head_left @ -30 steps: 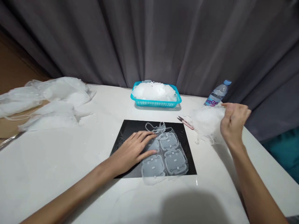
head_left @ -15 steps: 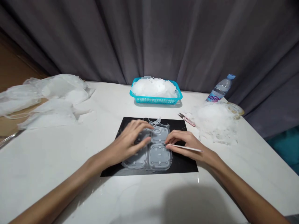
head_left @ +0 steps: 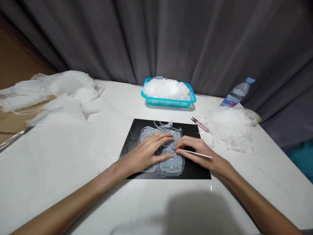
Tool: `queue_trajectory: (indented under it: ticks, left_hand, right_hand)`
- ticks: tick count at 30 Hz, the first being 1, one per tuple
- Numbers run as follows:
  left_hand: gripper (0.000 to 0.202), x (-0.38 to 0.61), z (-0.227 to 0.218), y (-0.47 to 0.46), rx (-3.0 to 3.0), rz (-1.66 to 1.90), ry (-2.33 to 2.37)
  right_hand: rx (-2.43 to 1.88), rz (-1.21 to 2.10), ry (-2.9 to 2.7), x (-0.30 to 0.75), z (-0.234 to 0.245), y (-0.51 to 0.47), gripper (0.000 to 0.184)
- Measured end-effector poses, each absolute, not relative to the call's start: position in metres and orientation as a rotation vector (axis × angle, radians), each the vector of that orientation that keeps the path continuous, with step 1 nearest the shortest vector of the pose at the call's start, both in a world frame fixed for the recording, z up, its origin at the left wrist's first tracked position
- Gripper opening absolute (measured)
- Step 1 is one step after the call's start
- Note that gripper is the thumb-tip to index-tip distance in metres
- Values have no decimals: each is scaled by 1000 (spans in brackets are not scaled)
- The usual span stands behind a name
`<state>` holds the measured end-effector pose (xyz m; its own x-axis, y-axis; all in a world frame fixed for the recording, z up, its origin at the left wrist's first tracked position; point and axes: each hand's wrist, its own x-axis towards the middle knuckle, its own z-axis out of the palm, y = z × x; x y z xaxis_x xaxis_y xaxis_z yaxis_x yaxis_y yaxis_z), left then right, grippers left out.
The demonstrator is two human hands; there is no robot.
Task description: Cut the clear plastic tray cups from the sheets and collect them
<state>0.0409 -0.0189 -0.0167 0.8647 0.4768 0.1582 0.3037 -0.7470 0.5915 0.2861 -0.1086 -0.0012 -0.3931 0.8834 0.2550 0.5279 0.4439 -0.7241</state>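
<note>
A translucent moulded plastic sheet (head_left: 171, 165) with rounded rectangular panels lies on a black mat (head_left: 195, 172). My left hand (head_left: 151, 150) rests flat over its left and middle part, fingers stretched out and spread, hiding some of the panels. At the sheet's right edge, my right hand (head_left: 194, 147) pinches a thin white stick-like tool (head_left: 199, 154). The tool's tip is by the fingertips, close to the seam between two right-hand panels; its exact kind is unclear. Thin clear strips (head_left: 166, 126) lie tangled at the sheet's far edge.
Pink-handled thread snips (head_left: 201, 125) lie right of the mat, beside a heap of clear plastic scraps (head_left: 227, 129). Behind the heap stands a water bottle (head_left: 237, 93). A turquoise basket (head_left: 168, 102) holds a white pile at the back. White plastic bags (head_left: 66, 94) lie left.
My left hand has moved right and settled flatter across the sheet. My right hand keeps its pinch on the tool at the sheet's right edge. The whole view has shifted slightly.
</note>
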Motion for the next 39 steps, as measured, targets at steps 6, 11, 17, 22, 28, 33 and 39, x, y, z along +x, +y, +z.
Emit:
queue_trajectory:
  ticks: [6,11,17,22,28,33,39]
  left_hand:
    - [57,41,-20,-18,2468,418,547]
    - [56,41,-19,-18,2470,404,553]
    - [56,41,-17,-20,2483,372,546]
    - [51,41,-17,-20,2505,406,530]
    - [61,42,-17,-22,2510,435,588]
    - [82,42,-25,-19,2533,416,662]
    - [94,43,-26,-21,2457,448,763]
  right_hand:
    - [-1154,665,-2147,284,-1,-110,14]
    - [-1165,579,-2237,285,2,-115,15]
    - [-1143,383,-2323,286,-5,-114,14]
    - [-1152,115,-2407,281,-23,-108,18]
    - [-1179,-101,-2424,273,-28,-110,32]
    - [-1403,-101,-1909,290,-18,-78,26]
    - [-1429,74,-1703,311,-1,-67,20]
